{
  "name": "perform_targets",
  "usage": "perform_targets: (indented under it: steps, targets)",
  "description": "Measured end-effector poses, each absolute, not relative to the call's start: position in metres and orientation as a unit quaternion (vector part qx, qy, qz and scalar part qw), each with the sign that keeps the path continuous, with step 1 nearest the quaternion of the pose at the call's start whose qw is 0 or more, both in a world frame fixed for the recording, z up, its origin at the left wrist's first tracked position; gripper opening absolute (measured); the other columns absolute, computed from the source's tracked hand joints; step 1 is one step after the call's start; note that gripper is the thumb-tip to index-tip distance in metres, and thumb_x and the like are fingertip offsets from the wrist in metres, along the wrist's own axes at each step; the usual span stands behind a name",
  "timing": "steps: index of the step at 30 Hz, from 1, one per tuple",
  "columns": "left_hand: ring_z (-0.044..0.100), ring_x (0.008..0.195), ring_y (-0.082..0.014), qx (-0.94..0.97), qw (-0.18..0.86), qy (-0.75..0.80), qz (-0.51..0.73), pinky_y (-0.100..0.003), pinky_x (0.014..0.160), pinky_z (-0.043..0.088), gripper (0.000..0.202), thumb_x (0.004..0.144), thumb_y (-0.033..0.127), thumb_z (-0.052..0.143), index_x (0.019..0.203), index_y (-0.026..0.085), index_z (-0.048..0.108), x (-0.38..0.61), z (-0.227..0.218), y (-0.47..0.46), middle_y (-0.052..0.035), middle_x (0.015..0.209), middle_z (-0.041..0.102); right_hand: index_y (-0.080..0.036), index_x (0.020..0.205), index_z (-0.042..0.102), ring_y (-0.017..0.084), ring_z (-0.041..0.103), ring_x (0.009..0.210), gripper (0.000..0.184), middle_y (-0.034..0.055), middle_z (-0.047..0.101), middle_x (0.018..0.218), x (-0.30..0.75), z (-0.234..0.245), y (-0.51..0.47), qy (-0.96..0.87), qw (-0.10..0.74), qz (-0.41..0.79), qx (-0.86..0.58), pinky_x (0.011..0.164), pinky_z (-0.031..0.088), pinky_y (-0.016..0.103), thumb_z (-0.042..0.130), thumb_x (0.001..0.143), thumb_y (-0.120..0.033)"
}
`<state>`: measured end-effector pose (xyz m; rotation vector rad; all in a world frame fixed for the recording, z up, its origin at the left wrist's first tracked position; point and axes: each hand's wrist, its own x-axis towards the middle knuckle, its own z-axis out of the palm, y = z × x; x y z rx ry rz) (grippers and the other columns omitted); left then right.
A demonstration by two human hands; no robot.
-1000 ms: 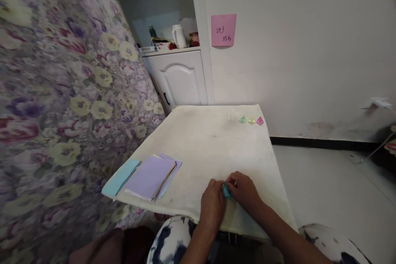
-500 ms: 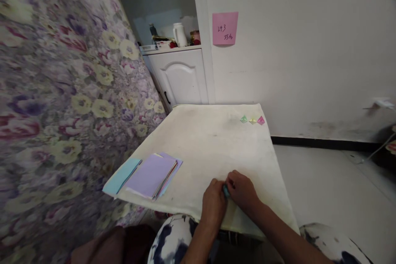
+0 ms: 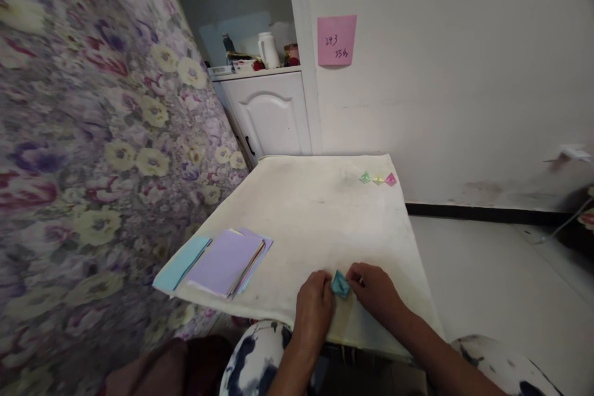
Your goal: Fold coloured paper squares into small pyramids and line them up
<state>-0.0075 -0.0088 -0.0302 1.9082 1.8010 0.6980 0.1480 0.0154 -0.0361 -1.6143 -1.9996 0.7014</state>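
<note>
Here we are at the near edge, two knees (image 3: 257,356) in patterned cloth below the counter (image 3: 297,207), and just above them the action: a small blue-green folded paper (image 3: 340,285) sits by the counter's near edge, between the two hands. The right hand (image 3: 374,288) has its grip nearly closed, fingertips pinching the paper's right corner. The left hand (image 3: 316,300) comes in from the other side, fingers curled together right at the left edge; whether that grip truly has hold of it, I cannot tell.

Off to the left, a stack of purple sheets (image 3: 225,263), other colours peeking out along its side, takes up the near left part beside some light blue paper (image 3: 183,263). Out to the far right corner now, and there's a neat row: a green shape (image 3: 365,177), a yellow shape (image 3: 378,179) and a pink shape (image 3: 390,179).

A flowered curtain (image 3: 139,154) fills the left, hanging across part of the cabinet (image 3: 266,114); above stands a white jug (image 3: 268,51). And on the wall, a pink note (image 3: 336,40) reads "243" (the handwriting underneath is too small to make out).
</note>
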Motion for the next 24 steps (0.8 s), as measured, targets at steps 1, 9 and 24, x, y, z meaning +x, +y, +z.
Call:
perform_targets:
  steps: [1, 9, 24]
  targets:
    - [0.056, 0.077, -0.0165, 0.688, 0.21, 0.649, 0.248, -0.026, 0.071, 0.04, 0.02, 0.081, 0.013, 0.039, 0.083, 0.019, 0.058, -0.007, -0.029, -0.009, -0.0036, 0.079, 0.061, -0.022, 0.071, 0.062, 0.013, 0.056, 0.068, 0.014, -0.0015, 0.061, 0.07, 0.147, -0.037, 0.014, -0.733, 0.232, 0.253, -0.587, 0.061, 0.033, 0.02, 0.051, 0.073, -0.014]
    - [0.056, 0.074, -0.0158, 0.692, 0.207, 0.651, 0.233, -0.024, 0.068, 0.039, 0.019, 0.08, 0.012, 0.04, 0.078, 0.02, 0.057, -0.004, -0.029, -0.009, -0.0031, 0.077, 0.06, -0.024, 0.077, 0.062, 0.012, 0.055, 0.072, 0.023, 0.0004, 0.056, 0.08, 0.143, -0.042, 0.004, -0.765, 0.18, 0.221, -0.578, 0.061, 0.03, 0.021, 0.043, 0.078, -0.01]
    - [0.054, 0.073, -0.0155, 0.684, 0.21, 0.65, 0.255, -0.024, 0.066, 0.037, 0.015, 0.079, 0.015, 0.042, 0.083, 0.02, 0.056, -0.003, -0.033, -0.008, -0.0024, 0.078, 0.059, -0.02, 0.079, 0.057, 0.013, 0.055, 0.068, 0.007, -0.0003, 0.062, 0.074, 0.147, -0.038, 0.022, -0.673, 0.237, 0.312, -0.627, 0.061, 0.035, 0.021, 0.052, 0.074, -0.023]
